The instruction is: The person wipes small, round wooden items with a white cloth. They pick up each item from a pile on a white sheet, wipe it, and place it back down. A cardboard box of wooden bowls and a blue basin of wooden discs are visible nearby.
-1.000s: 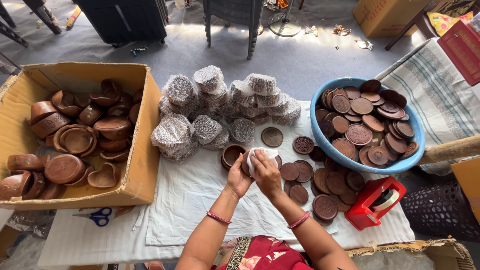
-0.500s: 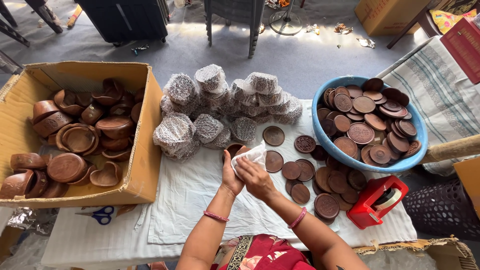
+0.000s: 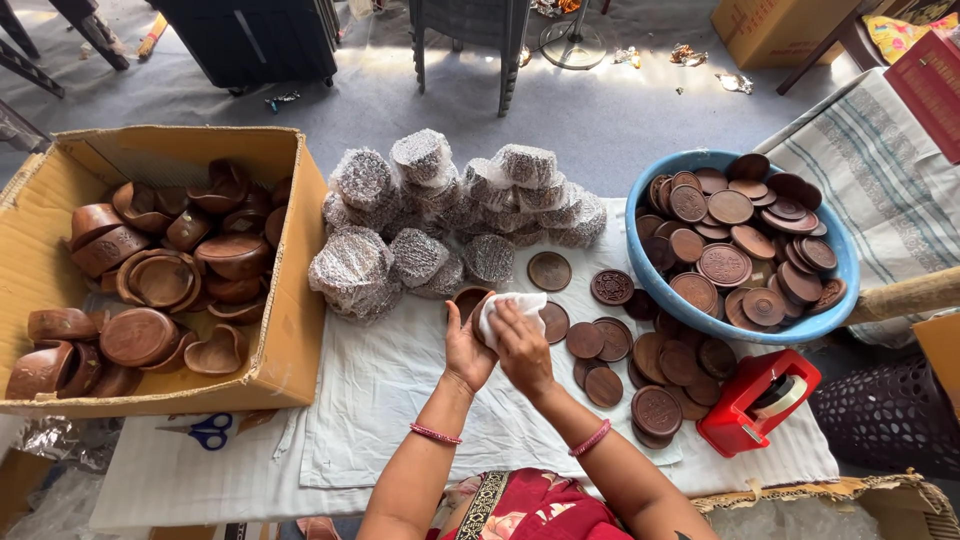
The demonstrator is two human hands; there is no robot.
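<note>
Both hands are meeting at table centre over a small brown wooden bowl [image 3: 470, 300], which is lying just near of the wrapped bundles [image 3: 440, 215]. The left hand [image 3: 466, 348] is cupping the bowl's near side, bracing it; the right hand [image 3: 522, 345] is pressing a white wrapping sheet [image 3: 508, 305] against it, fingers curled, wrists angled inward.

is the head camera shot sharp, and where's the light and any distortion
Head view: sharp on the hands, left hand and right hand, holding a white cloth; sunlight brightens the floor at top; wide-angle bending curves the cardboard box and blue basin.
</note>
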